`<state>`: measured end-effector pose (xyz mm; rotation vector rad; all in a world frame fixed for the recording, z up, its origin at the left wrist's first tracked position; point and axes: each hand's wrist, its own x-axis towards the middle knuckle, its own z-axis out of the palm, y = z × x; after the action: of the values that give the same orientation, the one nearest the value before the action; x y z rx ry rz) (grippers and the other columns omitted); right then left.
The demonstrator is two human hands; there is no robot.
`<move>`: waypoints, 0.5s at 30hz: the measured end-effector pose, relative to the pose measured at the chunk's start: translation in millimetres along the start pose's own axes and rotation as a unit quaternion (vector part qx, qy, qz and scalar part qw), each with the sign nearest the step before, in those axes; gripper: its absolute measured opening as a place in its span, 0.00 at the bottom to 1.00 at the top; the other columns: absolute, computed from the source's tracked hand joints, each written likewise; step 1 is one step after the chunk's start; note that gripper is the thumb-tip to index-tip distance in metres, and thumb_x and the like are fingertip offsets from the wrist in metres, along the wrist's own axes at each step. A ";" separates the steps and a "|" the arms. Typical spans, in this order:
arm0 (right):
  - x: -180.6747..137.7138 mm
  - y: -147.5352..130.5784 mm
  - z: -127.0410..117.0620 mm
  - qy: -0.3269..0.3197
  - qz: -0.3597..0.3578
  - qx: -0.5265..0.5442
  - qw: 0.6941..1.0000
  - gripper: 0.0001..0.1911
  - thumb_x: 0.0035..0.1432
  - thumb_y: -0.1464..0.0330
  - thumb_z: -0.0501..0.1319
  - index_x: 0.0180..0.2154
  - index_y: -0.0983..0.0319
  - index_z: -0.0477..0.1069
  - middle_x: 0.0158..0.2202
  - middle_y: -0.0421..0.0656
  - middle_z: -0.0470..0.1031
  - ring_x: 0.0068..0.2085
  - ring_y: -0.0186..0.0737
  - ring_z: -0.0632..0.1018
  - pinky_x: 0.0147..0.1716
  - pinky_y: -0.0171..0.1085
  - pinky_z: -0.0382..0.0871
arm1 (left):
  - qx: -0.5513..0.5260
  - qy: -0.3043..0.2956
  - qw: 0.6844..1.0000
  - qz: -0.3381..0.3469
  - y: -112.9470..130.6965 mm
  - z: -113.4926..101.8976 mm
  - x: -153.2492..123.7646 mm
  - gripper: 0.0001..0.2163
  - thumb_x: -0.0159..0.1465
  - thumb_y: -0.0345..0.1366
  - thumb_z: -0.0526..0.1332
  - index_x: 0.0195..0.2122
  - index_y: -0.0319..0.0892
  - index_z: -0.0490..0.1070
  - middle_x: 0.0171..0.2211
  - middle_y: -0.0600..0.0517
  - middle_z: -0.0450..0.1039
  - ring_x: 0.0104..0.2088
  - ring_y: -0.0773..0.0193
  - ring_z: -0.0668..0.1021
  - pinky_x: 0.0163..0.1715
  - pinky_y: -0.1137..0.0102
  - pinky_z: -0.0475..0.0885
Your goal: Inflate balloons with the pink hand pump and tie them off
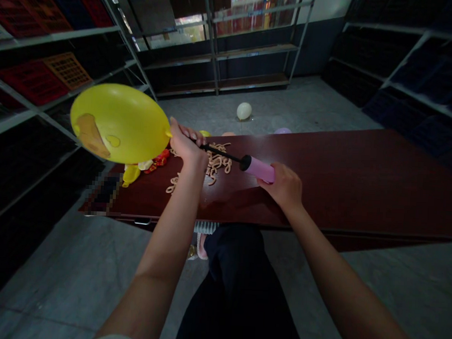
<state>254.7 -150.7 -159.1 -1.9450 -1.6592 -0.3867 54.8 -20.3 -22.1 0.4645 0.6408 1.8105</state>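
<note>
A large inflated yellow balloon (123, 122) reaches out to the left above the table's end, a brownish printed patch on its side. My left hand (188, 140) is closed around its neck and the black end of a hand balloon pump (261, 169). From there the pump's thin black rod runs right to a pink barrel, which my right hand (283, 187) grips. The exact joint between neck and nozzle is hidden by my left fingers. Beneath my left hand, tangled beige uninflated balloons (221, 162) lie on the dark red table (341, 179).
Limp yellow (131, 174) and red balloons (160, 160) lie at the table's left. A pixelated dark patch (104, 194) covers its left corner. On the floor beyond sits a white balloon (244, 111), with a purple balloon (283, 131) partly hidden. Shelves with crates (67, 70) line the sides.
</note>
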 end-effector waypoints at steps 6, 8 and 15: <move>3.0 2.8 4.5 0.025 0.057 0.014 0.998 0.19 0.60 0.53 0.61 0.43 0.62 0.70 0.36 0.50 0.77 0.37 0.51 0.76 0.36 0.43 0.63 | 0.014 -0.034 0.999 -0.032 -59.0 28.2 -26.5 0.25 0.71 0.52 0.56 0.22 0.44 0.53 0.14 0.60 0.49 0.12 0.74 0.55 0.14 0.73 0.51; 3.5 3.2 5.1 0.027 0.071 0.019 0.997 0.20 0.60 0.53 0.61 0.43 0.62 0.70 0.36 0.50 0.76 0.38 0.51 0.76 0.36 0.43 0.63 | 0.027 -0.047 0.998 -0.045 -80.2 31.9 -39.2 0.26 0.71 0.53 0.54 0.21 0.44 0.51 0.13 0.60 0.49 0.11 0.74 0.55 0.14 0.73 0.50; 4.4 5.0 4.6 0.029 0.080 0.008 0.996 0.20 0.61 0.53 0.62 0.44 0.62 0.70 0.39 0.52 0.78 0.38 0.50 0.76 0.36 0.42 0.62 | 0.043 -0.057 0.994 -0.080 -108.6 27.1 -51.0 0.25 0.71 0.48 0.56 0.20 0.44 0.50 0.13 0.60 0.50 0.10 0.74 0.55 0.13 0.73 0.51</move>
<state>259.8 -144.9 -161.4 -2.0185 -1.4554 -0.3627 167.1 -36.4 -69.6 0.5539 0.6602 1.5992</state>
